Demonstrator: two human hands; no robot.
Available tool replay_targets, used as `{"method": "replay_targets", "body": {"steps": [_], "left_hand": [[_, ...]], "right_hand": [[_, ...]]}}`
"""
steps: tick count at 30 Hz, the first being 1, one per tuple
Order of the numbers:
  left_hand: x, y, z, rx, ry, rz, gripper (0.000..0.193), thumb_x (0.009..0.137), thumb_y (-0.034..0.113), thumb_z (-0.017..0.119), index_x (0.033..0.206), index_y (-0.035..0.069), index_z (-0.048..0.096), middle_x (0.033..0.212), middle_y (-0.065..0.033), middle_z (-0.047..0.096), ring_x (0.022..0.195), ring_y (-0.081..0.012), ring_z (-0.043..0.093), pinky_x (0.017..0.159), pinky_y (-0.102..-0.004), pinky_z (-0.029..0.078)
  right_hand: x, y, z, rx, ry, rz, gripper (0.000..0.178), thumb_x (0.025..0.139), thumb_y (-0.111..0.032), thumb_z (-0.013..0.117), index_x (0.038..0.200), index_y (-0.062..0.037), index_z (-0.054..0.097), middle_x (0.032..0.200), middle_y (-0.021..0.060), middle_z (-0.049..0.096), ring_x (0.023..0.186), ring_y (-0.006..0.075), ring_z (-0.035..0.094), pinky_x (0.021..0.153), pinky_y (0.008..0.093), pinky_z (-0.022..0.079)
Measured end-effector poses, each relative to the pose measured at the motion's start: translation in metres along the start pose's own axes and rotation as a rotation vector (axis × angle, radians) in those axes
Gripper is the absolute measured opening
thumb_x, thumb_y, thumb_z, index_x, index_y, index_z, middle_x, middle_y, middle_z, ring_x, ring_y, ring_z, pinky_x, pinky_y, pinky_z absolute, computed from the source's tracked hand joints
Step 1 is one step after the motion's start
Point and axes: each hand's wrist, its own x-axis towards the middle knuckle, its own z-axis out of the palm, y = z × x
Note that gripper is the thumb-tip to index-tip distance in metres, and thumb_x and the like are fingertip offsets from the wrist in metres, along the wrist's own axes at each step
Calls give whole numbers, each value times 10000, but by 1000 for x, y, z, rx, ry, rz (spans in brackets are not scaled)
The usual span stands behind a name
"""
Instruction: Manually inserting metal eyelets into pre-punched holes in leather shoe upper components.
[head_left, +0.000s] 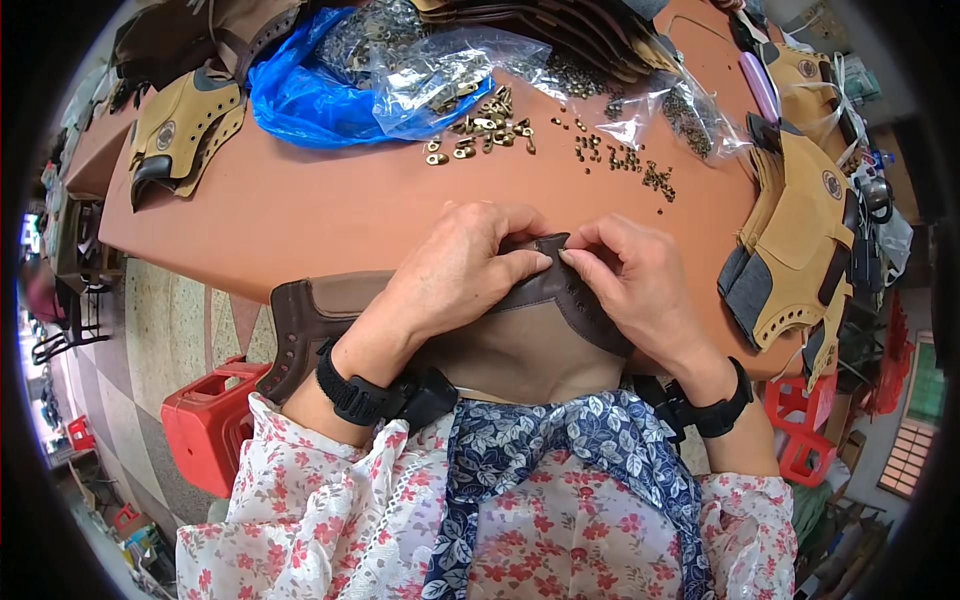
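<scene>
A brown and taupe leather boot upper lies across my lap against the table edge, with rows of eyelets along its dark trim. My left hand is closed on its top edge, thumb on the near face and fingers behind. At the dark corner of that edge, my right hand pinches thumb and forefinger together. Something tiny seems to sit at those fingertips, too small to make out. Beyond my hands lie loose brass lace hooks and, to their right, small scattered metal rivets.
A blue plastic bag and clear bags of metal parts lie at the back. Tan uppers are stacked at right, another tan upper at left. Red plastic stools stand below the table.
</scene>
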Motion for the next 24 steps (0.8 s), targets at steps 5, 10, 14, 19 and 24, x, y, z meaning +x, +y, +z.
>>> {"method": "replay_targets", "body": {"steps": [5, 10, 14, 19, 24], "left_hand": [[0, -1, 1, 21, 3, 20, 213, 824, 73, 696, 1022, -5, 702, 882, -105, 706, 805, -164, 650, 728, -311, 510], [-1, -4, 3, 55, 45, 117, 189, 818, 69, 701, 993, -3, 706, 861, -112, 698, 796, -174, 654, 717, -310, 510], [0, -8, 3, 69, 37, 178, 178, 801, 47, 712, 974, 2, 707, 837, -104, 687, 776, -171, 649, 707, -304, 509], [-1, -9, 4, -37, 22, 151, 149, 819, 25, 712, 963, -14, 707, 847, -80, 687, 776, -130, 634, 712, -274, 504], [-2, -5, 2, -150, -15, 62, 145, 848, 23, 677, 982, -30, 695, 851, -63, 690, 797, -110, 627, 718, -262, 504]], "right_hand": [[4, 0, -4, 101, -91, 143, 117, 811, -90, 695, 821, 16, 644, 746, 155, 640, 672, 281, 646, 624, 377, 497], [5, 10, 1, 359, -122, 339, 105, 824, -76, 713, 841, 12, 658, 698, 56, 636, 645, 115, 593, 590, 282, 477], [7, 15, -2, 570, -197, 433, 100, 826, -63, 723, 839, 6, 652, 691, 3, 617, 647, 47, 542, 572, 231, 452], [4, 19, 3, 553, -199, 450, 127, 830, -92, 727, 822, 1, 641, 676, -8, 604, 625, 49, 527, 554, 241, 441], [1, 16, 3, 433, -169, 386, 143, 846, -123, 722, 825, -5, 643, 677, -14, 607, 621, 42, 528, 541, 229, 428]]}}
